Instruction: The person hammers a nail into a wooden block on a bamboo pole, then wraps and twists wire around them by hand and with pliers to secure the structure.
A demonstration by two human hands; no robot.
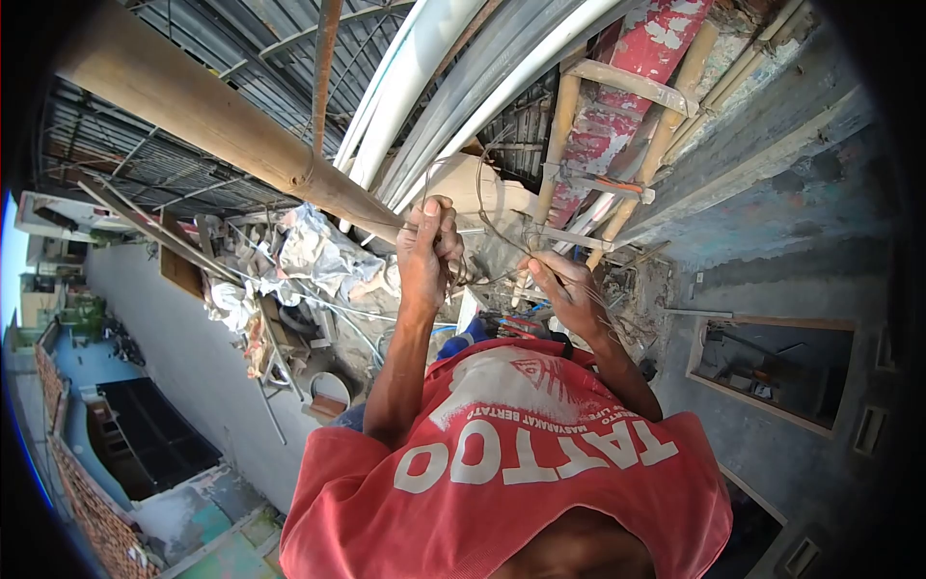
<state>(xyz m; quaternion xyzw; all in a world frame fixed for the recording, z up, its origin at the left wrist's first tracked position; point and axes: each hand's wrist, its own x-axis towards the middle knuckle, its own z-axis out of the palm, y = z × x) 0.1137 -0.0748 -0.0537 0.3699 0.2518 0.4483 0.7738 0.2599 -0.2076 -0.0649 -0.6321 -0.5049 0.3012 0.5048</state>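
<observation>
A thin, dark piece of wire [481, 207] bends in loops between my two hands in front of my chest. My left hand [424, 253] is closed round one part of it, fingertips pointing up and pressed together. Lower and to the right, my right hand [571, 291] pinches another part between thumb and fingers. Several fine strands trail from the right hand along the forearm. The wire's ends are hard to make out against the clutter behind.
A thick bamboo pole [207, 118] slants in from upper left, beside white pipes [400, 87]. A bamboo ladder [562, 145] with an orange-handled tool [603, 181] stands right. White sheeting [323, 246] and rubble lie left. A grey wall [752, 261] has a framed opening [772, 372].
</observation>
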